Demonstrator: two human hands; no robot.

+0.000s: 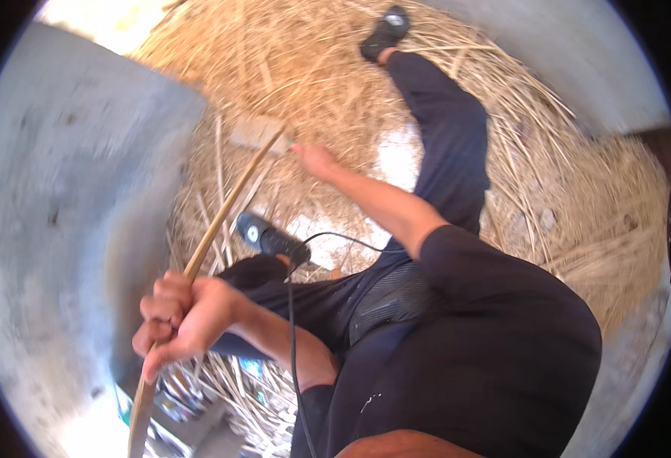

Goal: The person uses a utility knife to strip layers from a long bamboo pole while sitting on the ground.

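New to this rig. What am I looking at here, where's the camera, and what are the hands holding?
There is no machine here: a person works with bare hands. The single picture comes from a fisheye camera worn on the head, looking down, so straight edges bend near the rim. The dark clothing filling the lower right is the person's own body and legs.

The left hand is closed around a long, thin, curved wooden strip. The right hand reaches out near the strip's far end; whether it grips it is unclear. The ground is covered with dry straw. A grey wall stands at left. A black cable hangs across the body.
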